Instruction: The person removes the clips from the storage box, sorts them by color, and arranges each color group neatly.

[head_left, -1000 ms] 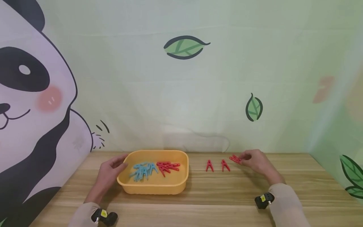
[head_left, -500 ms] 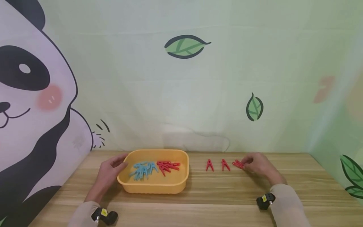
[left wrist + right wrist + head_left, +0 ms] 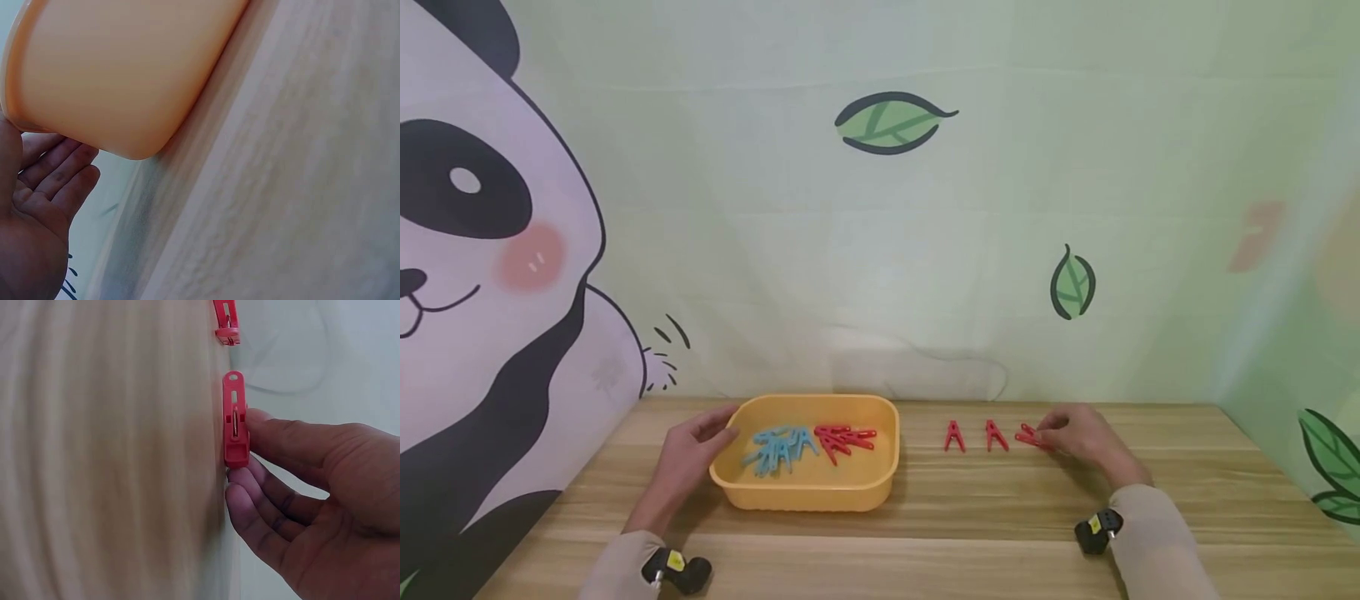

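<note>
My left hand [image 3: 694, 446] grips the near-left corner of a yellow plastic basin [image 3: 808, 498], thumb over the rim and fingers along the outer wall [image 3: 125, 75]. Inside the basin lie a pile of light-blue clothespins [image 3: 778, 450] and, to its right, several red clothespins [image 3: 842, 439]. At the right, my right hand [image 3: 1078, 433] pinches a red clothespin [image 3: 235, 422] by one end, low at the tabletop. Just left of it, two more red clothespins, a nearer one [image 3: 996, 436] and a farther one [image 3: 954, 437], lie apart in a row with their legs toward me.
The wood-grain table [image 3: 985, 517] ends at the back against a pale green cloth backdrop [image 3: 760, 250] printed with a panda and leaves. Each sleeve carries a small black wrist camera, the left one [image 3: 677, 573] near the table's front.
My right hand has shifted slightly right and toward me with the red clothespin, which has turned so its legs point more to the left. The left hand and basin stay in place.
</note>
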Action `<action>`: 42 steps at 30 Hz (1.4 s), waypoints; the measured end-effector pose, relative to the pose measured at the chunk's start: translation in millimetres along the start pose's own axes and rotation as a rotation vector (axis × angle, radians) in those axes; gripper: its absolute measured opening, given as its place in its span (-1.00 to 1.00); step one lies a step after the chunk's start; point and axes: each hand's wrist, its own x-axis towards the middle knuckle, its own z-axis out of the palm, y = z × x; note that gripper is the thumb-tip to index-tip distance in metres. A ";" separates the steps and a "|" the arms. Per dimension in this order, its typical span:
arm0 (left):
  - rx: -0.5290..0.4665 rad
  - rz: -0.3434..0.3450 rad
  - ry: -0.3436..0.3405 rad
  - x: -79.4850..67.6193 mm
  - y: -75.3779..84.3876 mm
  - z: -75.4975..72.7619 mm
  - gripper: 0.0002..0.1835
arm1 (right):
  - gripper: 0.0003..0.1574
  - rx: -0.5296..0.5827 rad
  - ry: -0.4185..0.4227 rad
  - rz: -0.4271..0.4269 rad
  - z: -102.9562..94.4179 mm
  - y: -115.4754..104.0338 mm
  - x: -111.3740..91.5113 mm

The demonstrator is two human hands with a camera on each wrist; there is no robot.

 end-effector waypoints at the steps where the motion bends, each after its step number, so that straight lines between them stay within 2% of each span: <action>1: 0.000 -0.001 -0.001 0.0 -0.1 -0.1 -0.49 | -0.84 -0.002 0.003 -0.014 0.3 0.7 0.3; 5: -0.004 -0.006 -0.006 -0.5 0.0 -0.3 -0.48 | -0.89 -0.004 0.004 -0.060 0.1 3.5 0.4; 7: -0.007 -0.008 -0.010 -0.6 0.3 -0.5 -0.47 | -0.88 -0.004 0.003 -0.057 -0.4 4.5 -0.1; 10: -0.006 -0.010 -0.015 -0.9 0.9 -0.6 -0.47 | -0.84 -0.005 0.009 -0.005 -1.1 4.4 -0.8; 15: -0.003 -0.011 -0.018 -1.3 2.4 -0.9 -0.47 | -0.69 -0.009 0.039 0.127 -0.9 -1.6 -3.0; 20: 0.002 -0.011 -0.018 -1.5 2.6 -1.1 -0.47 | -0.67 -0.002 0.029 0.190 2.4 -9.8 -4.3; 29: -0.004 -0.007 -0.014 -2.5 3.4 -0.8 -0.47 | -0.76 0.020 0.032 0.160 4.9 -4.3 0.2; 36: 0.002 -0.011 -0.013 -2.5 2.8 -0.5 -0.47 | -0.59 0.070 0.040 0.158 3.9 -2.3 -1.0; 42: 0.002 -0.002 -0.008 -2.0 2.3 -0.2 -0.48 | -0.61 0.073 0.037 0.190 2.7 -2.8 -2.1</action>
